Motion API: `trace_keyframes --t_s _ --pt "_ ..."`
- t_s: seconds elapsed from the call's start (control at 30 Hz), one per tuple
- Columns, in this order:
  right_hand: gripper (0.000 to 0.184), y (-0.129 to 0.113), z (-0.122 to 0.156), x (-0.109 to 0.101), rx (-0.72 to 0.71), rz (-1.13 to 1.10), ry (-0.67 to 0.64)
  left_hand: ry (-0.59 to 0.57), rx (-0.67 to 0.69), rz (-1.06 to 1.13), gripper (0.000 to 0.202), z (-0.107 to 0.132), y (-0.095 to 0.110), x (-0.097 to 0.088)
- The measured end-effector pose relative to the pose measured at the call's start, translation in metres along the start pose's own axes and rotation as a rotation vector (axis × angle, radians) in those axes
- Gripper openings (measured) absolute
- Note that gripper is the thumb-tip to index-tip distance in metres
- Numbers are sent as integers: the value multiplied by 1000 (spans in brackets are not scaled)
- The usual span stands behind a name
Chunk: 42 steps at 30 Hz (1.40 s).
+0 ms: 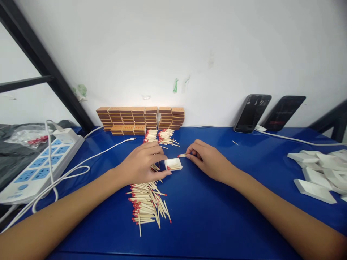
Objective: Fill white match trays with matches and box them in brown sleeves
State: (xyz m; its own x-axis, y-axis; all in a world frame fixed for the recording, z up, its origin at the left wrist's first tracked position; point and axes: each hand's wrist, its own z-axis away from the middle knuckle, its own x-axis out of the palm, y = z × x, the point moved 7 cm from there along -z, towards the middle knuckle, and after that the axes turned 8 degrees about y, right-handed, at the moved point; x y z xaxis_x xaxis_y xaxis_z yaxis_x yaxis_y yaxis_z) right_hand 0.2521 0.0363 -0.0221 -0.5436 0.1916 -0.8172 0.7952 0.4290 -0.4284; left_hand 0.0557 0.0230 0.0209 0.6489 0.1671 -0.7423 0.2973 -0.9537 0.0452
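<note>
A small white matchbox tray (173,163) with a few matchsticks lying in it sits mid-table. My left hand (143,162) holds its left end, index finger at the far side and thumb at the near side. Just right of the tray, my right hand (206,159) pinches a few matchsticks (182,155), their red heads pointing left over the tray's edge. A large pile of red-headed matches (146,204) spreads below my left hand, which hides part of it. Two smaller match piles (165,136) lie beyond that hand.
Stacked matchboxes (124,117) line the wall. White empty trays (320,173) are heaped at right. Two phones (252,113) lean on the wall, with a white cable beside them. A power strip (43,166) and looping white cables (81,168) occupy the left of the blue table (217,220).
</note>
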Motion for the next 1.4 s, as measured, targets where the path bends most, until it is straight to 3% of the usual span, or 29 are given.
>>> trace_keyframes --t_s 0.47,0.67,0.87,1.0,1.27,1.4 --pt "12 -3 0 -2 -15 37 -47 -15 0 8 31 -1 0 0" --pt "12 -32 4 -19 -72 -45 35 -20 -7 0 31 -1 1 -1" --pt "10 -51 13 -7 -150 -26 19 -20 6 11 30 -3 6 2" --pt "13 -51 14 -2 -150 -37 -6 -26 3 10 30 -3 6 1" --pt "28 -29 1 -34 -32 38 148 -19 5 -2 31 -2 3 -1" --pt "21 -9 -1 -24 20 91 105 -26 5 9 30 -3 3 0"
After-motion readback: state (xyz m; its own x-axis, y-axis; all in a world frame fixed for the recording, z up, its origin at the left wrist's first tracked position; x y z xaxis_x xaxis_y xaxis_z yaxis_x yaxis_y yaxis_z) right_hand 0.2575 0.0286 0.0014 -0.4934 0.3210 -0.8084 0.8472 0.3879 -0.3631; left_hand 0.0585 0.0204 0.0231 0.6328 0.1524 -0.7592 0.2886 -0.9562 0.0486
